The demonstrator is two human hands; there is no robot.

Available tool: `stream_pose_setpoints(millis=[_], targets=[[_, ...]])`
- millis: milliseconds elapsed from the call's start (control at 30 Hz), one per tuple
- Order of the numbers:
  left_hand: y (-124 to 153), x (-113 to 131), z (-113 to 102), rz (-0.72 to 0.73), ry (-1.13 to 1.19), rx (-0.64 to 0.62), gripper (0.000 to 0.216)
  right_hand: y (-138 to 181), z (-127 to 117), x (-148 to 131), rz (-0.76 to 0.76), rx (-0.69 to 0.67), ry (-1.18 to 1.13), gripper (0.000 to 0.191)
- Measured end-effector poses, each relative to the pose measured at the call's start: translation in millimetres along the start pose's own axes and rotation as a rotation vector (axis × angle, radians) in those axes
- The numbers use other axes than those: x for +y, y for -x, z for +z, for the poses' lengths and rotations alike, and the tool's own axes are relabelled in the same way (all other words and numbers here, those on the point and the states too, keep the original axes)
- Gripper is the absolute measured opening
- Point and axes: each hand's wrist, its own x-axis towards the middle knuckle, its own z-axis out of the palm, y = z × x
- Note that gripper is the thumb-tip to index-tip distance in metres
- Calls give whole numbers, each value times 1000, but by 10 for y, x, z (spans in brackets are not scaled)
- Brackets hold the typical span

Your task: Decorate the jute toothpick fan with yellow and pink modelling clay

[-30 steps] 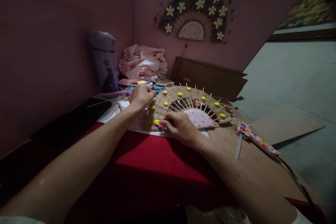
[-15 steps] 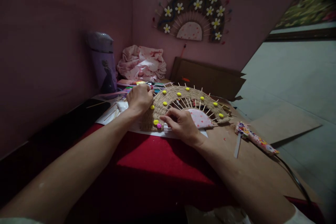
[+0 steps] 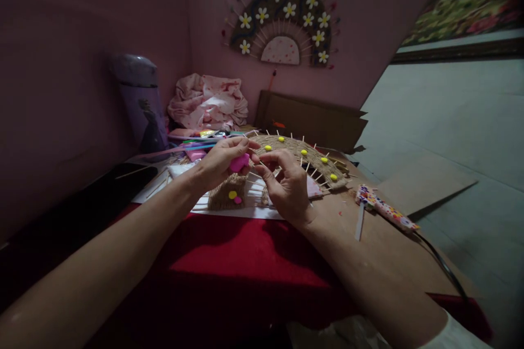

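My left hand (image 3: pixel 227 159) is closed on a lump of bright pink modelling clay (image 3: pixel 239 163), held above the fan-shaped woven piece. Close beside it, my right hand (image 3: pixel 286 185) is curled with thumb and forefinger pinched near the clay; anything between those fingertips is too small to make out. Below both hands lies the half-round twine-woven fan (image 3: pixel 227 199), with thin sticks poking from its edges. Yellow clay dots (image 3: pixel 303 152) sit along its band, and one pink dot (image 3: pixel 237 200) touches a yellow one at the lower left. The hands hide the fan's middle.
A floral-covered glue gun (image 3: pixel 387 208) with a cord lies on the right over brown cardboard (image 3: pixel 344 240). Bundled pink cloth (image 3: pixel 208 101) and a purple cylinder (image 3: pixel 141 103) stand behind left. Another decorated fan (image 3: pixel 280 24) hangs on the wall. Red cloth (image 3: pixel 245 262) covers the front.
Both hands have come together over the fan. Pink clay now shows in my left hand, which was further back at the fan's left edge. The view has shifted slightly right.
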Motion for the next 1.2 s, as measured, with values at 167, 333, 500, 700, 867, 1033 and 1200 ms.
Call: stream_pose_setpoints(millis=[167, 333, 500, 700, 867, 1033, 1200], targets=[[22, -34, 46, -7, -4, -80, 33, -2, 18, 23, -58, -56, 51, 19], [27, -67, 64, -15, -11, -54, 32, -4, 20, 59, -104, -103, 8, 20], [26, -114, 39, 9, -117, -130, 35, 5, 13, 92, -81, -163, 21, 8], [42, -86, 61, -5, -235, -191, 49, -16, -7, 73, -53, -175, 27, 5], [42, -54, 94, -51, -174, -96, 45, -31, -24, 74, -14, -62, 22, 8], [46, -64, 108, -47, -121, -47, 39, -33, -14, 82, -7, -73, -8, 3], [61, -68, 136, -49, -166, -10, 43, -19, 10, 93, 120, -149, -66, 11]])
